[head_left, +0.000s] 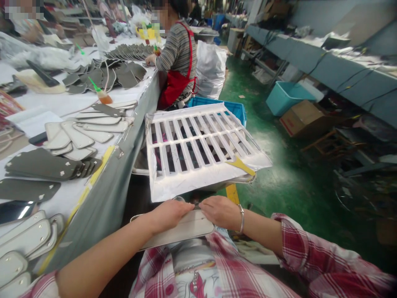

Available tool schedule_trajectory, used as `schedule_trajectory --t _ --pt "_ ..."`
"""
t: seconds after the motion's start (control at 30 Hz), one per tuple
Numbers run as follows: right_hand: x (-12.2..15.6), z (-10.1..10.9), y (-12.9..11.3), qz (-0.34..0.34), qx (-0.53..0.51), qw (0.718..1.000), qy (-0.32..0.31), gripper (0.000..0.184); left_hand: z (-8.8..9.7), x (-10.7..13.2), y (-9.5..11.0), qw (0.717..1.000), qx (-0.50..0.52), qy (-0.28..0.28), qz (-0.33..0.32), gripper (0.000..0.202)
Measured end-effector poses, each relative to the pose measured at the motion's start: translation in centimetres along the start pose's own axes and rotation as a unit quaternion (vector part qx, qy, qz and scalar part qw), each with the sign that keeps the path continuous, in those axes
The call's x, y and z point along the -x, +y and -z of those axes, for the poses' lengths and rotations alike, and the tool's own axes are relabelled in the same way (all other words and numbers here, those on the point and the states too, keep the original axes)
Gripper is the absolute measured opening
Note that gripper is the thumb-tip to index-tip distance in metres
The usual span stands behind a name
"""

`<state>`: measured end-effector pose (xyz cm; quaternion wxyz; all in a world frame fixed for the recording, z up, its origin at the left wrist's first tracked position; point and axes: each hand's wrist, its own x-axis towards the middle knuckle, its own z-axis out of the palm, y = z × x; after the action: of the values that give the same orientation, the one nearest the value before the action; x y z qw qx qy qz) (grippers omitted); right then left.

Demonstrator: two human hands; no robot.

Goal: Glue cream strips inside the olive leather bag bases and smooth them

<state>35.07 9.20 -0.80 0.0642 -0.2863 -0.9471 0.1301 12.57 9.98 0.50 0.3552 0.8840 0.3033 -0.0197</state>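
Observation:
My left hand (169, 215) and my right hand (221, 211) meet over my lap, fingers curled down onto the far edge of a long pale flat piece (186, 229). Both hands grip that piece side by side. A silver bracelet (241, 219) circles my right wrist. Just beyond my hands stands a white slatted rack (198, 145), tilted toward me, with a yellow strip (240, 165) at its near right corner.
A long white-topped table (102, 198) on my left carries stacks of grey and cream flat pieces (43, 165) and a glue bottle (102, 95). A person in a red apron (178, 62) works further along. Blue bins (283, 97), a cardboard box (305, 118) and a green floor lie to the right.

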Motion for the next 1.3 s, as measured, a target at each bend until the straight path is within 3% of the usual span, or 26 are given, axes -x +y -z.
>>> schedule_trajectory --t 0.2,0.4,0.53,0.7,0.93,1.17,1.3 --pt "-2.1 1.2 0.7 -0.09 -0.071 0.992 -0.06 0.028 -0.5 0.4 -0.1 0.997 -0.076 -0.022 -0.016 0.051" --pt "-5.1 1.2 1.8 -0.112 -0.125 0.974 -0.155 0.018 -0.6 0.6 -0.4 0.994 -0.109 -0.025 0.002 0.051" --pt "-5.9 0.7 2.5 -0.065 -0.222 0.956 -0.182 0.023 -0.3 2.8 -1.2 0.993 -0.114 -0.03 0.006 0.052" --pt "-6.8 -0.2 2.6 -0.038 -0.341 0.908 -0.239 0.032 -0.3 6.3 -2.9 0.993 -0.109 -0.021 0.036 0.05" --pt "-9.4 -0.9 1.0 -0.018 -0.351 0.898 -0.265 0.036 -0.2 8.7 -4.0 0.994 -0.103 -0.004 0.043 0.05" --pt "-12.2 -1.8 -0.5 -0.014 -0.428 0.853 -0.296 0.037 0.3 11.5 -5.2 0.994 -0.099 0.007 0.047 0.05" --pt "-14.0 -2.3 -1.6 0.009 -0.421 0.852 -0.311 0.035 0.5 12.9 -5.5 0.99 -0.127 0.0 0.058 0.049"
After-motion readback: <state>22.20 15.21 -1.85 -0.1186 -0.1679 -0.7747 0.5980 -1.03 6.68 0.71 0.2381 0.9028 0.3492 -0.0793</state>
